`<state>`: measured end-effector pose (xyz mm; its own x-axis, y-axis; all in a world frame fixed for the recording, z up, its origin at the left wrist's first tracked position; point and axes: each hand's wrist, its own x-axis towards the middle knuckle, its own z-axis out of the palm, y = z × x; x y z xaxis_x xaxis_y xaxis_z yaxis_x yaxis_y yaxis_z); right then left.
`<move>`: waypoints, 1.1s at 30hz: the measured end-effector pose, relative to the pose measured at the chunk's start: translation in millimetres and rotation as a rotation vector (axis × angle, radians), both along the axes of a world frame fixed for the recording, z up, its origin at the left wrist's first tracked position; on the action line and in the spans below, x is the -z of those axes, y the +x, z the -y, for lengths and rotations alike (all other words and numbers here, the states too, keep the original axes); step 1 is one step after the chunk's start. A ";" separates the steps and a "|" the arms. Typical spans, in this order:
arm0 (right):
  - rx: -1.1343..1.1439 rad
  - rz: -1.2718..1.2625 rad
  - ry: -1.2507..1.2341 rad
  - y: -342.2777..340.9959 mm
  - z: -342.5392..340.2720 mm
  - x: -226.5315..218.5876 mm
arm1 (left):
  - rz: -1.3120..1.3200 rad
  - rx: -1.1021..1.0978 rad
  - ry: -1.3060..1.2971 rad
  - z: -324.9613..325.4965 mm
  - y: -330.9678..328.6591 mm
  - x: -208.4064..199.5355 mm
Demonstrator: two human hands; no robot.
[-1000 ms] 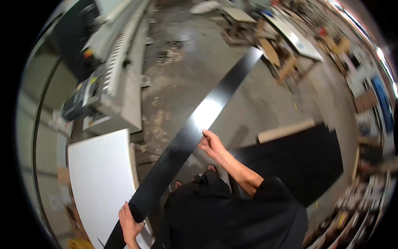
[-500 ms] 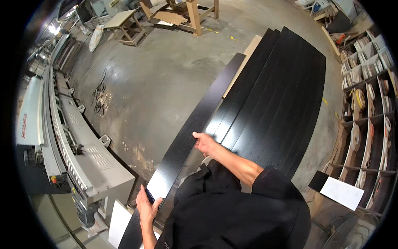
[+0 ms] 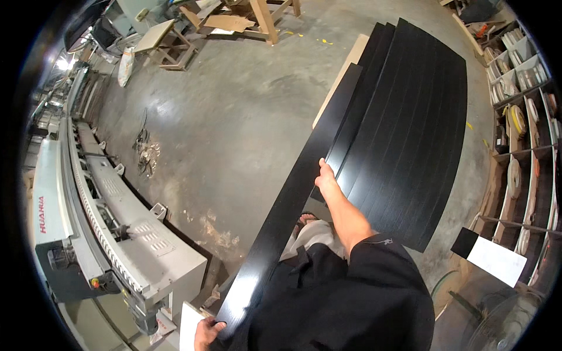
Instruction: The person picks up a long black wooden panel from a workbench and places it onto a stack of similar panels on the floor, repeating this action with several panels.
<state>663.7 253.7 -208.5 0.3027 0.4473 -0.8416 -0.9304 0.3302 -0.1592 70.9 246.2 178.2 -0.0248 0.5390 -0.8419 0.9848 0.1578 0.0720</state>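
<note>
I hold a long, narrow black board (image 3: 298,193) that runs from the lower left up toward the middle right. My right hand (image 3: 326,175) grips its right edge about halfway along. My left hand (image 3: 206,333) holds its near end at the bottom of the view. The board's far end reaches over the left edge of a stack of black boards (image 3: 410,134) lying on the concrete floor. My dark shirt and light trousers fill the lower middle.
A long grey-and-white machine (image 3: 99,205) runs along the left. Wooden tables and pallets (image 3: 170,41) stand at the back. Shelves with rolls (image 3: 521,117) line the right wall. A white sheet (image 3: 496,260) lies at the lower right. Scraps litter the floor (image 3: 146,155).
I have turned from the machine toward the stack of black boards. The held board has swung with me, so its far end now points at the stack's left edge.
</note>
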 end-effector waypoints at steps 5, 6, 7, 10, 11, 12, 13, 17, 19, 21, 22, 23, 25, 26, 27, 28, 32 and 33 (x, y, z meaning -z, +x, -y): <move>-0.139 0.049 -0.279 -20.8 -1.3 6.6 | 0.119 0.164 0.171 -6.1 31.8 23.6; -0.098 0.052 -0.173 -17.4 13.0 24.2 | 0.123 0.278 0.191 -21.8 41.2 33.9; -0.098 0.048 -0.181 -29.8 14.2 25.8 | 0.191 0.316 0.223 -29.1 52.8 44.3; -0.158 -0.057 -0.072 -84.9 9.2 -28.3 | 0.183 0.289 0.088 -45.0 94.1 68.6; -0.208 -0.059 -0.113 -99.6 15.9 -36.3 | 0.131 0.323 0.032 -53.1 103.6 85.5; -0.258 -0.067 -0.153 -115.1 22.5 -41.8 | 0.083 0.359 -0.022 -62.0 116.0 106.5; -0.244 -0.049 -0.009 -127.7 32.2 -39.0 | 0.111 0.366 -0.031 -70.0 132.7 126.9; -0.174 -0.137 0.619 -170.7 62.5 -28.6 | 0.615 0.484 0.092 -98.6 187.4 223.6; -0.484 -0.059 -0.271 -196.4 69.7 -42.3 | 0.769 0.523 0.089 -112.9 218.7 279.7; -0.706 0.105 -0.431 -213.8 85.7 -41.7 | 0.811 0.509 -0.052 -130.4 267.5 306.4; -0.785 0.322 -0.486 -227.6 106.3 -21.8 | 0.807 0.534 -0.102 -136.2 296.6 314.7; -1.073 0.542 -0.622 -232.2 107.2 -23.4 | 0.820 0.587 0.070 -139.7 280.7 382.0; -1.322 0.734 -0.813 -239.2 129.4 -14.9 | 0.707 0.542 -0.142 -151.5 330.2 402.7; -1.452 0.755 -0.916 -244.1 134.2 -11.6 | 0.716 0.539 -0.160 -158.2 342.6 425.5; -1.586 0.771 -1.017 -244.8 137.3 -4.2 | 0.719 0.528 -0.165 -164.0 354.1 449.1; -1.608 0.761 -1.018 -245.1 137.7 1.8 | 0.759 0.502 -0.185 -164.2 359.1 476.9; -1.766 0.713 -1.000 -266.3 149.0 41.5 | 0.849 0.513 -0.264 -152.7 404.7 546.2; -1.827 0.777 -1.002 -260.8 148.5 45.5 | 0.872 0.538 -0.248 -143.0 420.4 555.0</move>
